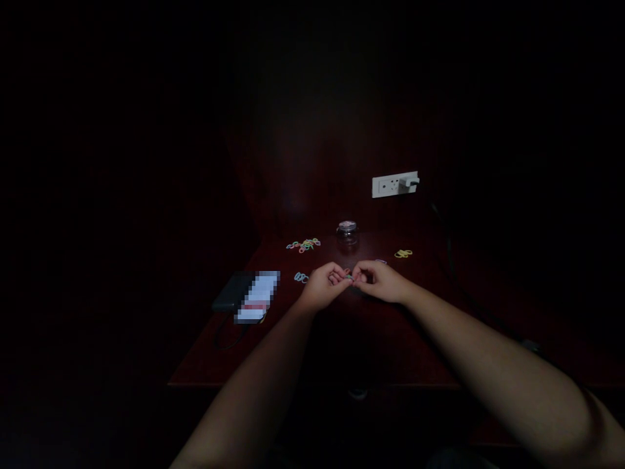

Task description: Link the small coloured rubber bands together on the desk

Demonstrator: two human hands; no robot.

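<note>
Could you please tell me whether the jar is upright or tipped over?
Upright: the jar stands on the table, its lid at the top.

A smooth, dark reddish-brown bench (361, 345) with a faint sheen of varnished wood carries a glossy, transparent round jar (347, 242), glass or clear plastic, and matt, rubbery-looking multicoloured small bands (307, 245); a white rectangular socket panel (389, 187) shows smooth plastic.
</note>
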